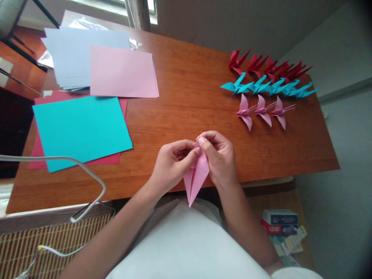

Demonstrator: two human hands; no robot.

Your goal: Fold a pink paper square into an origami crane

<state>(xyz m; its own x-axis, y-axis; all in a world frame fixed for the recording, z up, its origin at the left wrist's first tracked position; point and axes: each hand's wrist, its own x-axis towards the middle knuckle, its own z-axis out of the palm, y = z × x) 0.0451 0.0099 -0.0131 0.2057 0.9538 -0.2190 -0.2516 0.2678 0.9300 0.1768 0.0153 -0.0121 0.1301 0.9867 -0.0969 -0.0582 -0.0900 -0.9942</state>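
A piece of pink origami paper [197,174], folded into a narrow kite shape with a slit down its middle, is held above the table's front edge. Its long point hangs toward my body. My left hand [177,159] pinches its upper left side, the thumb lying on the paper. With thumb and fingers my right hand [217,155] grips the top end, close to the left thumb. The fingers behind the paper are partly hidden. Farther right stand three pink paper cranes [263,110], a row of several blue cranes [261,86] and a row of several red cranes [270,66].
On the wooden table [180,97], pink sheets [123,71] overlap pale blue sheets [72,54] at the back left. Turquoise sheets [83,131] lie over red ones [36,155] nearer me. A white cable [99,182] arches across the front left. Boxes [279,221] sit below, right.
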